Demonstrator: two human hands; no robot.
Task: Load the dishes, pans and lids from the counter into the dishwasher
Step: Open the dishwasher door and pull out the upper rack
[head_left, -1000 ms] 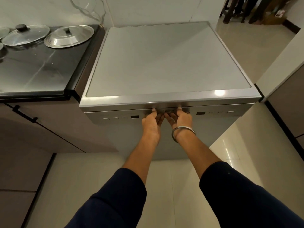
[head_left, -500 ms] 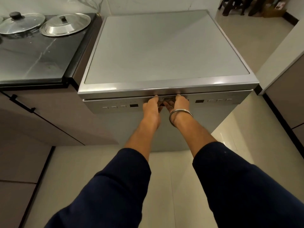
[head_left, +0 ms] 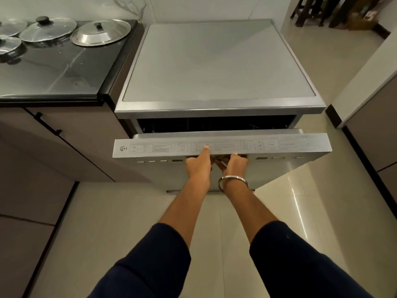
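The silver dishwasher [head_left: 217, 61] stands in front of me with its door [head_left: 279, 145] tilted partly open, showing a dark gap above it. Both hands hold the door's top edge at the middle. My left hand [head_left: 198, 166] grips the handle recess with its thumb lying on the printed top strip. My right hand [head_left: 235, 163], a metal bangle on its wrist, hooks its fingers under the same edge. On the black counter [head_left: 55, 78] at the left lie a steel lid [head_left: 101, 33] and glass lids [head_left: 48, 29].
Brown cabinets [head_left: 71, 143] run under the counter at the left. A wall and cabinet [head_left: 373, 125] close in at the right. Pale floor tiles [head_left: 120, 222] spread below the door. Dark wooden furniture legs [head_left: 311, 11] stand at the far right.
The dishwasher door was shut and has swung outward toward me, opening a gap. Both hands came back with it, still on its top edge.
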